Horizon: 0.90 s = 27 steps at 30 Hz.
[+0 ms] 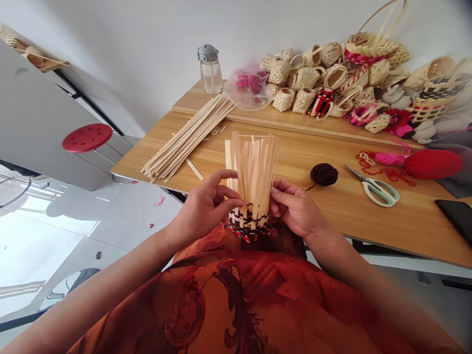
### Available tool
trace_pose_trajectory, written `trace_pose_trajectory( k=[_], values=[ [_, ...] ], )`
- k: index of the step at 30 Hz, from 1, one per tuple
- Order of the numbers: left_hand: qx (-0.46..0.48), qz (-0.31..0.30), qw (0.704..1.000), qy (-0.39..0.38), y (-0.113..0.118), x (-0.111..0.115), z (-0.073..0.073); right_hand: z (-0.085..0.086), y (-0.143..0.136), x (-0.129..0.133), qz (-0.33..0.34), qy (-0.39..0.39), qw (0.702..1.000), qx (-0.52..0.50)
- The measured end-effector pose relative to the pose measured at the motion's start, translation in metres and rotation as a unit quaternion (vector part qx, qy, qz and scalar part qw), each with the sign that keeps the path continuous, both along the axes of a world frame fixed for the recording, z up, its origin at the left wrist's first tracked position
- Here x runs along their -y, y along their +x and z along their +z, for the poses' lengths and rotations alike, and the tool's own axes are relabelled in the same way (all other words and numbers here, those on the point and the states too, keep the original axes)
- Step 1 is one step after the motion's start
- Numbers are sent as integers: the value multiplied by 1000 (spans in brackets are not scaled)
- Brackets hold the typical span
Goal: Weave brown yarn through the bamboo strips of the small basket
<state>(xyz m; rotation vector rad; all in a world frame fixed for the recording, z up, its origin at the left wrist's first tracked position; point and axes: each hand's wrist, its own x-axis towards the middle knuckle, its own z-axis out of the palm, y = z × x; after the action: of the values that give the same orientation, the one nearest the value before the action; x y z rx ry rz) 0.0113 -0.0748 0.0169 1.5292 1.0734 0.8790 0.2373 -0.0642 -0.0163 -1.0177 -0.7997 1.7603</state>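
A partly woven basket [250, 227] rests upright at my lap, with dark and red yarn worked round its base. Tall pale wooden strips [254, 167] rise from its woven band. My left hand [212, 201] is at the basket's left side, its thumb and curled fingers on a strip just above the weave. On the right side, my right hand [295, 206] grips the basket's edge between thumb and fingers; some of its fingertips are hidden behind the strips. A ball of dark yarn [324, 174] lies on the table beyond my right hand, with a loose end trailing toward it.
Loose wooden strips [191, 135] lie at the table's left. Scissors [374, 184], red yarn [433, 164] and a black phone [455, 219] are on the right. Several small woven baskets [306, 78] line the back beside a bottle [210, 71]. A red stool [87, 137] stands left.
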Motion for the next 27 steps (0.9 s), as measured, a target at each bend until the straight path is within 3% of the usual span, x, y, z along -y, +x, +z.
trace_pose_trajectory(
  k=[9,16,19,22,27],
  values=[
    [39,-8,997,-63,0,6,3,-4,-5,8,-5,7,1000,2],
    [-37,-8,999,1,-4,6,4,-6,-8,11,28,19,999,-1],
    [-61,-34,998,10,-4,8,3,-7,-9,12,19,23,1000,0],
    [-93,-22,995,39,-3,10,1,-8,-10,12,12,9,1000,-2],
    [-100,-61,993,16,-3,14,-4,-9,-9,10,1,-9,1000,-9]
  ],
)
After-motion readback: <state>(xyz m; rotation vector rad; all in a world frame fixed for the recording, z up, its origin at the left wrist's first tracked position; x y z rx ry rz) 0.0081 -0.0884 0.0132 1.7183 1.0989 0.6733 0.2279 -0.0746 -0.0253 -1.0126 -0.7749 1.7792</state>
